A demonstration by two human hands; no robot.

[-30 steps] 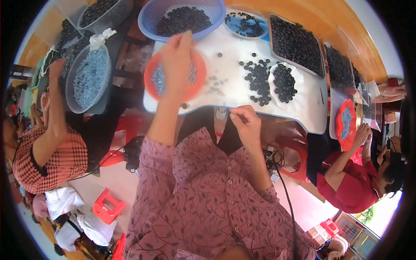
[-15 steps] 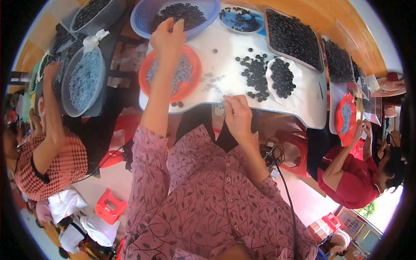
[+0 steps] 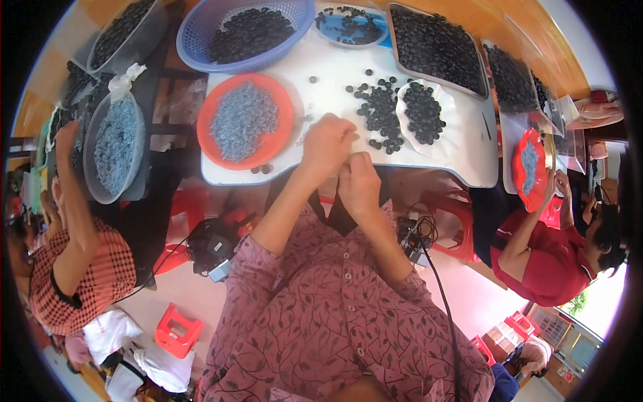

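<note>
Left hand (image 3: pixel 326 142) back from round orange plastic dish (image 3: pixel 245 120) | meets right hand (image 3: pixel 358 182) at white bench (image 3: pixel 335 87) near edge | fingers pinched together, any small part hidden | assembly step likely starting

A small assembly workshop where several people sit at hand work around a white worktable (image 3: pixel 462 161). Just beyond the fingers (image 3: pixel 341 130) of the person's left hand (image 3: pixel 326 144) lie loose black ring-shaped parts (image 3: pixel 378 114), with more heaped on a white sheet (image 3: pixel 423 112) farther right. Left of the fingers sits an orange dish (image 3: pixel 207 130) of small grey pieces; beyond it, a blue basket (image 3: pixel 194 33) and a metal tray (image 3: pixel 435 43) are piled with the same black parts. Co-workers in a checked shirt (image 3: pixel 87 281) and a red shirt (image 3: pixel 556 268) sit at either side with their own dishes. Red plastic stools (image 3: pixel 177 329) stand on the floor below.
</note>
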